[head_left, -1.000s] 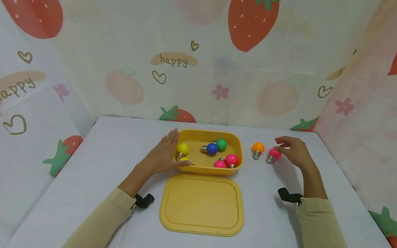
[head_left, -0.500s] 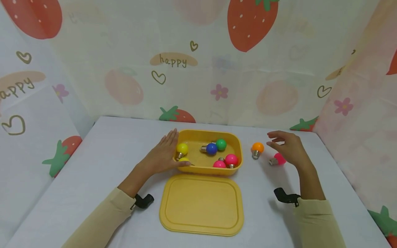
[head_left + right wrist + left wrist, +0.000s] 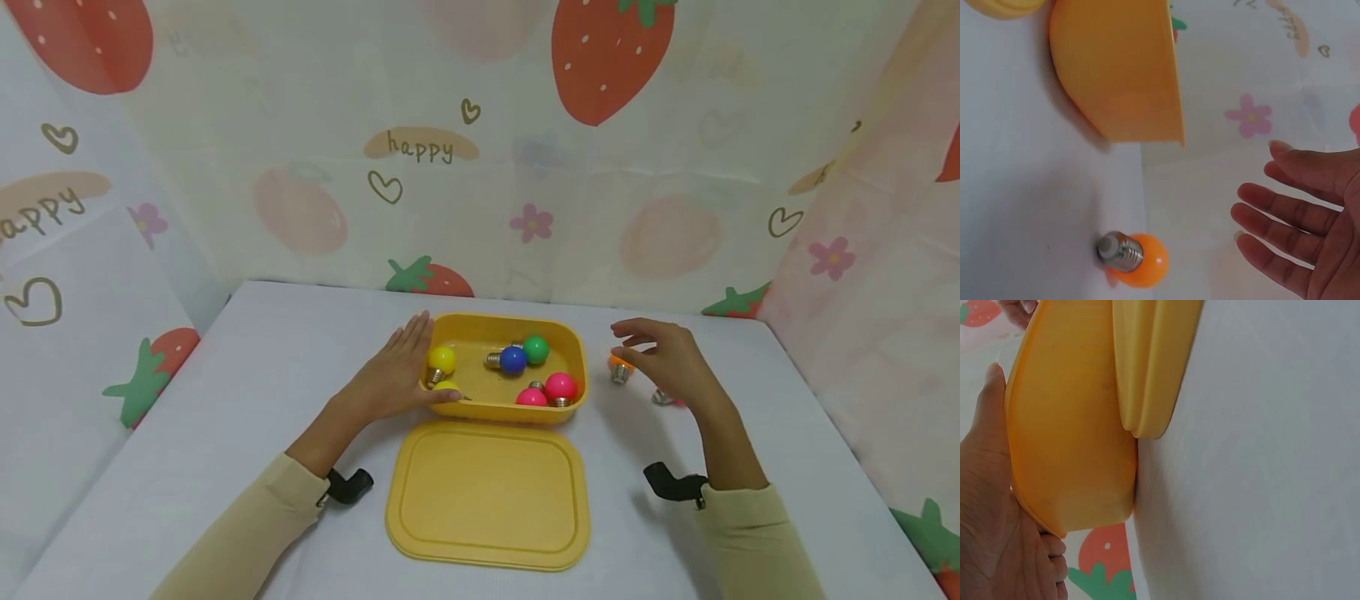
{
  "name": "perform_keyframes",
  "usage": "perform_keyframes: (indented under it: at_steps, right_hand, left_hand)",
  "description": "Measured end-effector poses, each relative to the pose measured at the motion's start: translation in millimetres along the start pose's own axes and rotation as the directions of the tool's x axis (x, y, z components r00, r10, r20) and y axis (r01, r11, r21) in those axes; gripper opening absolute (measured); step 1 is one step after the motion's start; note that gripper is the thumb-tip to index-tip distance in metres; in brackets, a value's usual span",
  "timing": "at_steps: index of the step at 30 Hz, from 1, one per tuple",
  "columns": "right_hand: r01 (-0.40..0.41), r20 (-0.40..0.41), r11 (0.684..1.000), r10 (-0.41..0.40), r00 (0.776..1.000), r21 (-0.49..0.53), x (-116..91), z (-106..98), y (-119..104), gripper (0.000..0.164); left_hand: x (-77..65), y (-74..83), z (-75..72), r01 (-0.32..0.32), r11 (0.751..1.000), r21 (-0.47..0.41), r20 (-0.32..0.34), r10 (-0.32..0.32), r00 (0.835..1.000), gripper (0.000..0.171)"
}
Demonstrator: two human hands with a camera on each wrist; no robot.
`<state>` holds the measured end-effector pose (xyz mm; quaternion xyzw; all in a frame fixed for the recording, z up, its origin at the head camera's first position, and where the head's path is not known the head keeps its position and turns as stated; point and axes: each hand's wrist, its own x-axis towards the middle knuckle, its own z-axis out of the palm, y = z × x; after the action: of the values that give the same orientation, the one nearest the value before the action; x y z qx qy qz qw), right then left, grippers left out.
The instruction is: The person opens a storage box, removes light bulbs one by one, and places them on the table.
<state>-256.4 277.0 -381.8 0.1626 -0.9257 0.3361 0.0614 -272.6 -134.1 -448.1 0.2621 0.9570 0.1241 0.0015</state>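
My left hand (image 3: 386, 383) lies against the left end of a yellow plastic box (image 3: 495, 412), fingers straight and thumb along the front rim. Inside the box lie small coloured light bulbs: a blue one (image 3: 513, 360), a green one (image 3: 536, 350), two pink ones and two yellow ones, one partly behind the thumb. Above an orange bulb (image 3: 1152, 262) on the table hovers my right hand (image 3: 663, 354), holding nothing, its fingers spread and slightly bent. A pink bulb (image 3: 663, 397) sits under that hand, mostly hidden in the head view.
In front of the box a flat yellow lid (image 3: 487, 496) lies on the white-covered table (image 3: 300, 333). Strawberry-patterned cloth (image 3: 465, 217) hangs behind the table and on both sides.
My right hand has moved left from the pink bulb to over the orange one. The pink bulb shifted slightly as the fingers left it. My left hand has stayed on the box.
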Motion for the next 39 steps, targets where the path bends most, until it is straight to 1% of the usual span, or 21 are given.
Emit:
perform_keyframes:
  at_steps: [6, 9, 14, 20, 24, 26, 28, 31, 34, 39]
  right_hand:
    - [0.036, 0.011, 0.999, -0.037, 0.999, 0.037, 1.5, 8.7, -8.6, 0.031]
    - [0.049, 0.031, 0.997, -0.051, 0.998, 0.058, 2.7, 11.6, -14.5, 0.03]
    - [0.087, 0.099, 0.994, -0.094, 0.991, 0.071, 11.3, 17.8, -30.5, 0.03]
    - [0.101, 0.183, 0.992, -0.113, 0.977, 0.073, 24.2, 28.6, -46.8, 0.029]
    - [0.13, 0.223, 0.986, -0.15, 0.963, 0.102, 29.8, 39.4, -55.1, 0.028]
    - [0.158, 0.235, 0.98, -0.183, 0.955, 0.123, 32.0, 46.0, -57.9, 0.028]
    - [0.188, 0.251, 0.972, -0.219, 0.943, 0.144, 34.9, 53.2, -61.1, 0.03]
    - [0.228, 0.282, 0.963, -0.26, 0.924, 0.141, 41.1, 65.5, -65.2, 0.031]
    - [0.241, 0.312, 0.96, -0.275, 0.909, 0.143, 47.1, 77.6, -69.1, 0.032]
    - [0.243, 0.334, 0.958, -0.282, 0.899, 0.155, 51.0, 94.7, -75.0, 0.032]
  left_hand:
    - [3.2, 1.5, 2.3, 0.006, 1.0, -0.029, -0.001, -0.006, 1.0, 0.127]
    - [6.3, 3.7, 2.9, -0.01, 0.999, -0.041, -0.008, 0.009, 1.0, 0.128]
    - [8.1, 5.2, 2.2, 0.002, 1.0, -0.022, 0.005, -0.002, 1.0, 0.129]
    - [7.9, 3.8, 0.0, 0.005, 1.0, -0.004, 0.012, -0.005, 1.0, 0.127]
    - [7.8, 2.9, -0.3, -0.002, 1.0, -0.001, 0.01, 0.002, 1.0, 0.126]
    - [7.0, 2.4, 0.0, -0.008, 1.0, -0.001, 0.002, 0.008, 1.0, 0.125]
    - [5.7, 1.7, 0.5, -0.01, 1.0, 0.003, 0.003, 0.01, 1.0, 0.125]
    - [2.4, 1.2, 0.6, -0.009, 1.0, -0.003, 0.001, 0.009, 1.0, 0.127]
    - [-0.5, 1.3, 0.1, 0.002, 1.0, -0.009, 0.005, -0.002, 1.0, 0.129]
    - [-2.4, 2.4, -1.1, 0.0, 1.0, -0.011, -0.002, 0.0, 1.0, 0.127]
